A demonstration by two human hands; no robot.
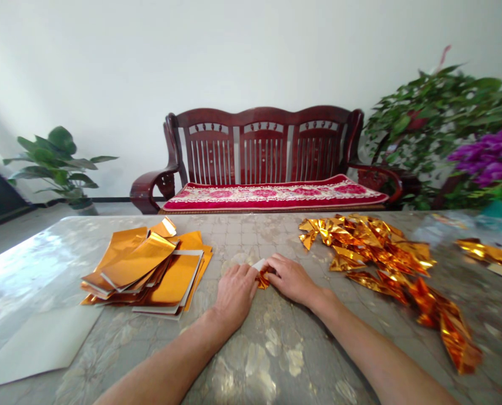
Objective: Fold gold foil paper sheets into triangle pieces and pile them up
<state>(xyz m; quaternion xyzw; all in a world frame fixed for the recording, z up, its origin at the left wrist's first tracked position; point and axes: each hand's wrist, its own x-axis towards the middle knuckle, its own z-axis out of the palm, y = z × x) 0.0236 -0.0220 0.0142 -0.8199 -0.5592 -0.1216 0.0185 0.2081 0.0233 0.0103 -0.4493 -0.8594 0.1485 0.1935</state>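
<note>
Between my hands, at the middle of the table, is a small piece of gold foil paper (263,279) with a pale back showing at its top. My left hand (236,292) lies over its left side, fingers bent together and thumb against it. From the right, my right hand (291,278) pinches the same paper with thumb and curled fingers. Much of the paper is hidden under the fingers. A loose stack of flat gold foil sheets (145,270) lies left of my left hand. Right of my right hand is a heap of folded gold foil pieces (373,247).
A pale sheet (40,346) lies at the table's left. Clear plastic (445,228) and another gold piece (489,253) are at the far right. Behind the patterned table (251,360) stand a wooden bench (263,152), a potted plant (61,163) and purple flowers (491,154).
</note>
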